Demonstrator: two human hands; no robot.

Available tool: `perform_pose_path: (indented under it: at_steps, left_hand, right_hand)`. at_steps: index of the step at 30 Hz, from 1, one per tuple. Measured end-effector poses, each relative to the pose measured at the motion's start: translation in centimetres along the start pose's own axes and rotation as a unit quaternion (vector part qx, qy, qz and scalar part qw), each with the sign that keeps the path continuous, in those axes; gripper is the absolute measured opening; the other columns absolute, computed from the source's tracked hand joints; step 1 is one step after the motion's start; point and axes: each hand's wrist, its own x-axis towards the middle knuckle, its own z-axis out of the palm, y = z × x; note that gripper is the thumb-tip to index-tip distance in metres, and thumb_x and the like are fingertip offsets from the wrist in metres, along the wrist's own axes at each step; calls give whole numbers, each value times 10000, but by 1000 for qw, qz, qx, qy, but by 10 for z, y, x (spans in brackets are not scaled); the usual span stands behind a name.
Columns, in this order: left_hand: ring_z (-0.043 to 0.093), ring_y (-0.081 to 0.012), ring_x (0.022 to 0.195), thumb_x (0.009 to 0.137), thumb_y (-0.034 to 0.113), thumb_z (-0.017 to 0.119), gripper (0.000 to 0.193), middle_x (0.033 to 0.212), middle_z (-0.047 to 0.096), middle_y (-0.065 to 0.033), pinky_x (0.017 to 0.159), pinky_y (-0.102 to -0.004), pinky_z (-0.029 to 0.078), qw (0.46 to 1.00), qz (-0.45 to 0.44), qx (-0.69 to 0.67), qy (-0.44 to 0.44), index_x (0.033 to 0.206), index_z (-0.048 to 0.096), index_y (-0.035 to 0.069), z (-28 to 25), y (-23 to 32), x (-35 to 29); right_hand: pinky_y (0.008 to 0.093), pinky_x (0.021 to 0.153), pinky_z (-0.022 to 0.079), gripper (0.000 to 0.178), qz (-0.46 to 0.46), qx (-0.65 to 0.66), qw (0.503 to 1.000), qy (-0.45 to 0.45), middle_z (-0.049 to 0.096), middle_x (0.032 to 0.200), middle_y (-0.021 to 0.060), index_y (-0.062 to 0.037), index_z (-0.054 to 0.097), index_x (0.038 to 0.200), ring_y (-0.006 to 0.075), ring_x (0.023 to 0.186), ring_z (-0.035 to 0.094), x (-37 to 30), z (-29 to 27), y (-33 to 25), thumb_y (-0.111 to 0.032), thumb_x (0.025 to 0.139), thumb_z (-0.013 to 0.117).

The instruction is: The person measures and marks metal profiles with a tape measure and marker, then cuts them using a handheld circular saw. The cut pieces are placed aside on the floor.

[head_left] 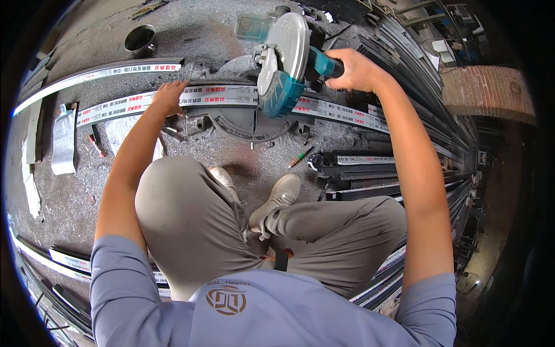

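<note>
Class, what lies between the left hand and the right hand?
In the head view, a stretch of the labelled profile, then the saw with its teal cover, lie between the left hand and the right hand, which grips the saw's handle.

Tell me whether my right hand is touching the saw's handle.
Touching. The head view shows the right hand curled around the end of the teal-and-black saw handle, no gap between them.

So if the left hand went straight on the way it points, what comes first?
Past the film-covered profile under the left hand, probably the right end of the farther profile; depth unclear.
</note>
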Motion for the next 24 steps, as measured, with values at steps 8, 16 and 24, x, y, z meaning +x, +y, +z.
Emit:
perform_pose_path:
  at_steps: [8, 16, 24]
  left_hand:
    - [522, -350, 1351, 612, 153, 928, 1054, 1466, 534, -104, 1080, -456, 508, 999, 2, 23, 29, 1543, 443, 243, -3, -19, -43]
    - [586, -312, 1258, 738, 135, 849, 830, 1276, 605, -89, 990, -441, 526, 994, -48, 44, 88, 1483, 507, 266, 7, -52, -182]
    - [540, -254, 1340, 742, 114, 843, 864, 1376, 566, -37, 1107, -408, 446, 988, -138, 58, -27, 1505, 481, 296, 73, -80, -388]
  right_hand:
    - [411, 920, 564, 735, -132, -99, 983, 83, 738, 1135, 215, 10, 631, 1342, 311, 999, 718, 25, -18, 34, -267, 702, 864]
    - [427, 1012, 500, 542, -46, -186, 952, 240, 695, 1258, 191, -63, 615, 1368, 366, 1182, 662, 25, -13, 52, -206, 860, 741]
    - [483, 1156, 374, 597, -127, -282, 876, 369, 486, 1529, 148, -113, 492, 1514, 371, 1422, 451, -43, 3, 100, -183, 951, 676]
